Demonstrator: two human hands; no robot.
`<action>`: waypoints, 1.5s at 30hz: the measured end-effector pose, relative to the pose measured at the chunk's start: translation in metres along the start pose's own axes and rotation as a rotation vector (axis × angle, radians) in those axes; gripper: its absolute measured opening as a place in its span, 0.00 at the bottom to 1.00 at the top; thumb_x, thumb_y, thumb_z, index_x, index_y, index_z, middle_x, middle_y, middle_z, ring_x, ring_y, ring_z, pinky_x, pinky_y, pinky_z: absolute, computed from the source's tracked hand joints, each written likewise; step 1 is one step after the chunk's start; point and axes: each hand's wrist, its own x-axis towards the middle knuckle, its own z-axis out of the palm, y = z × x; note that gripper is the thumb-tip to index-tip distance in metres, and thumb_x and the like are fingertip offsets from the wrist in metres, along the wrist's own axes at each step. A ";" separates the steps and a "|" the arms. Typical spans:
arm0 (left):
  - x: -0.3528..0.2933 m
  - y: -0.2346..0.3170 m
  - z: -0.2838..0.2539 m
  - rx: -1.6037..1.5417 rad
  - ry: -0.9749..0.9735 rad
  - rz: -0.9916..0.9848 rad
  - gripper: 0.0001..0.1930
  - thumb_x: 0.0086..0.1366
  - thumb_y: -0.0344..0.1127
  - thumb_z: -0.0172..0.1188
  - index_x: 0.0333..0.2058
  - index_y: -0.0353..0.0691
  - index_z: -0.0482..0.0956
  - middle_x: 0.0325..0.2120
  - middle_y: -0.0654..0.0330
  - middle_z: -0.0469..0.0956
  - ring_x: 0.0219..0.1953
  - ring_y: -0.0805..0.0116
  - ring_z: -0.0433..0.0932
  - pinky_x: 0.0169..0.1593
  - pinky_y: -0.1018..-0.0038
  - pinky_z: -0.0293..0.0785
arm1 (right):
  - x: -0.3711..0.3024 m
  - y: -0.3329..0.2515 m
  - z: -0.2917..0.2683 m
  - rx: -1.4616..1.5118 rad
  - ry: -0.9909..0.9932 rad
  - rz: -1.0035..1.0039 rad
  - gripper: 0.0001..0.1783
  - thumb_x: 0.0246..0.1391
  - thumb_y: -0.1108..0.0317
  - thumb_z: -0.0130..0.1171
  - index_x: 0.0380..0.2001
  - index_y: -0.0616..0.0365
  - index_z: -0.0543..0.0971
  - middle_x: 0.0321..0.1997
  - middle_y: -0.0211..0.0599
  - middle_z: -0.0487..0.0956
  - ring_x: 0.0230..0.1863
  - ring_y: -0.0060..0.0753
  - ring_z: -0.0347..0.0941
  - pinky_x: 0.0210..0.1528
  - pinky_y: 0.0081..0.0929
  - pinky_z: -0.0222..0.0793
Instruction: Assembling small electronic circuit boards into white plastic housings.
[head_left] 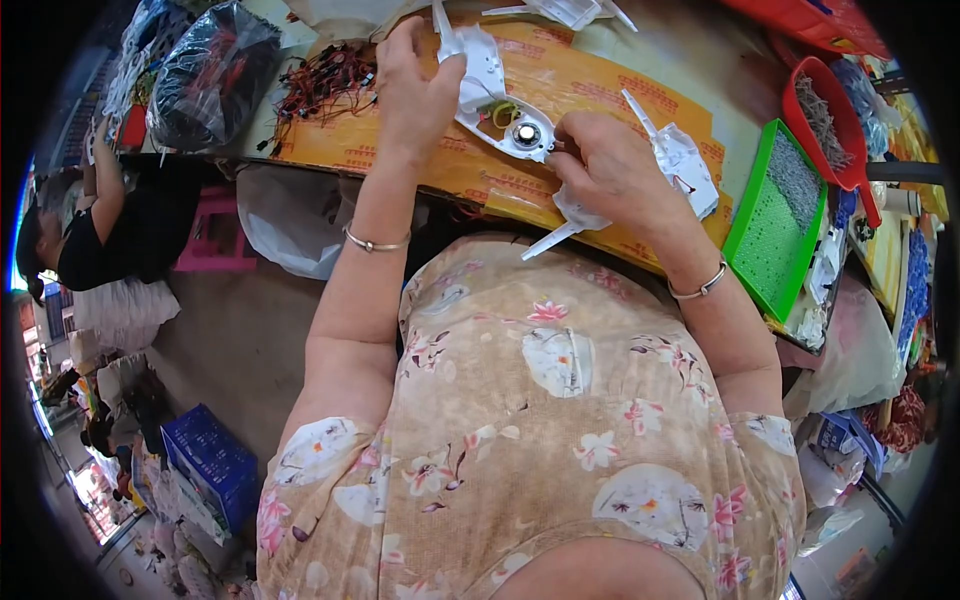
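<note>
A white plastic housing [480, 75] lies open side up in front of me, with a narrow arm at its far left end. Set in its rounded near end is a round part with a silver centre [526, 133], beside a coil of yellow-green wire [505, 115]. My left hand [415, 95] grips the far left end, thumb against its edge. At the opposite end, my right hand [615, 165] has its fingers pinched together by the rim; whatever they hold is hidden. More white housings lie near my right hand, one beyond it [688, 165] and one partly under it [578, 212].
Orange-yellow cardboard [540, 60] covers the table. Red and black wires [325, 90] are heaped at left, beside a black plastic-wrapped bundle [215, 75]. Right stand a green tray [770, 225] of small grey pieces and a red scoop [825, 125] of metal bits. Another person [120, 225] is far left.
</note>
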 end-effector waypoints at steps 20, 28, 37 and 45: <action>-0.045 0.056 -0.023 -0.435 -0.396 -0.697 0.14 0.56 0.34 0.57 0.36 0.28 0.75 0.26 0.57 0.77 0.28 0.73 0.74 0.34 0.76 0.71 | 0.056 -0.003 0.017 0.090 -0.062 -0.073 0.06 0.49 0.73 0.51 0.28 0.66 0.75 0.29 0.49 0.75 0.31 0.47 0.71 0.35 0.36 0.65; -0.051 0.047 -0.023 -0.543 -0.335 -0.595 0.12 0.58 0.28 0.62 0.40 0.30 0.75 0.29 0.62 0.77 0.25 0.80 0.73 0.30 0.84 0.71 | 0.040 -0.011 0.020 0.678 -0.144 -0.132 0.07 0.50 0.76 0.50 0.32 0.65 0.76 0.25 0.33 0.75 0.28 0.22 0.69 0.32 0.23 0.66; -0.037 0.055 -0.033 -0.854 -0.539 -0.667 0.07 0.57 0.26 0.56 0.34 0.31 0.78 0.26 0.65 0.78 0.29 0.81 0.74 0.31 0.82 0.71 | 0.046 -0.011 -0.010 0.178 0.243 -0.625 0.25 0.41 0.82 0.52 0.47 0.59 0.74 0.46 0.44 0.76 0.49 0.41 0.72 0.49 0.31 0.69; -0.029 0.057 -0.040 -0.914 -0.657 -0.770 0.04 0.57 0.27 0.56 0.32 0.37 0.77 0.27 0.69 0.75 0.28 0.84 0.71 0.30 0.84 0.68 | 0.031 -0.006 -0.009 0.437 -0.119 -0.285 0.17 0.44 0.78 0.56 0.42 0.60 0.75 0.32 0.39 0.79 0.35 0.36 0.75 0.39 0.29 0.69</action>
